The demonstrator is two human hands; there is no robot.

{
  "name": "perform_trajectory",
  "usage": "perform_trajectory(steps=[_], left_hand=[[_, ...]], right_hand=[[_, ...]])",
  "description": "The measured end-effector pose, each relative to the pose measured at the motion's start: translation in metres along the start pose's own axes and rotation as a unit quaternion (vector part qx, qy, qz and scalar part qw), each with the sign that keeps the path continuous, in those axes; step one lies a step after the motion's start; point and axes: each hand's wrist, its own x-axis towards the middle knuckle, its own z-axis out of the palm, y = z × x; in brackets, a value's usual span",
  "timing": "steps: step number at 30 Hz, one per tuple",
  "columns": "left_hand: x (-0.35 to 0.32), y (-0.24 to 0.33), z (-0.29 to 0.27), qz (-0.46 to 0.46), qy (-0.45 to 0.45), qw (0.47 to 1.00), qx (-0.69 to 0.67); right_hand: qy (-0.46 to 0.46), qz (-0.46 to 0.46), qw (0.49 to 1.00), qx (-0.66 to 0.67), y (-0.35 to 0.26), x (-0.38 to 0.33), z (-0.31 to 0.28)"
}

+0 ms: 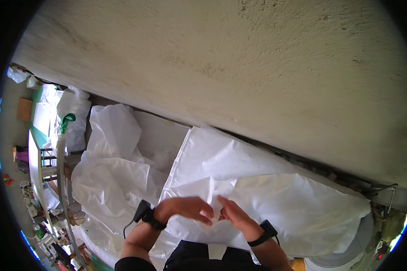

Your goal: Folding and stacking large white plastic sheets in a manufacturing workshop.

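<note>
White sheet [267,198] | both hands [212,211] pinch its edge | spread on worktable beside rough plaster wall [239,67]

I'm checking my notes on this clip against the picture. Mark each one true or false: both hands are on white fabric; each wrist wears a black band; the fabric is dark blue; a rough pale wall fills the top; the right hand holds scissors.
1. Both hands touch the white fabric. True: left hand and right hand meet at its edge.
2. Each wrist wears a black band. True.
3. The fabric is dark blue. False: it is white.
4. A rough pale wall fills the top. True.
5. The right hand holds scissors. False: only fabric is under it.
</note>
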Motion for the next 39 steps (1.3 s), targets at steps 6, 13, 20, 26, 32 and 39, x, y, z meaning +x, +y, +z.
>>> perform_trajectory(steps=[6, 13, 20, 26, 32, 39], left_hand=[[0.096, -0.131, -0.1, -0.19, 0.53, 0.787, 0.252], [0.1, -0.155, -0.092, -0.186, 0.468, 0.864, -0.018], [-0.004, -0.039, 0.002, 0.006, 0.405, 0.897, -0.179], [-0.015, -0.058, 0.042, 0.138, 0.01, 0.966, -0.22], [0.083, -0.194, -0.082, -0.229, 0.622, 0.743, 0.092], [0.08, -0.135, -0.055, -0.107, 0.461, 0.874, -0.111]], right_hand=[[0.095, -0.124, 0.983, -0.092, 0.031, 0.026, 0.019], [0.13, -0.136, 0.979, -0.082, 0.049, 0.019, 0.015], [0.136, -0.178, 0.974, -0.035, 0.027, 0.003, 0.025], [0.117, -0.217, 0.969, 0.033, 0.021, -0.009, 0.036], [0.142, -0.102, 0.985, 0.011, 0.025, -0.007, 0.046], [0.151, -0.086, 0.985, -0.016, 0.043, 0.011, 0.012]])
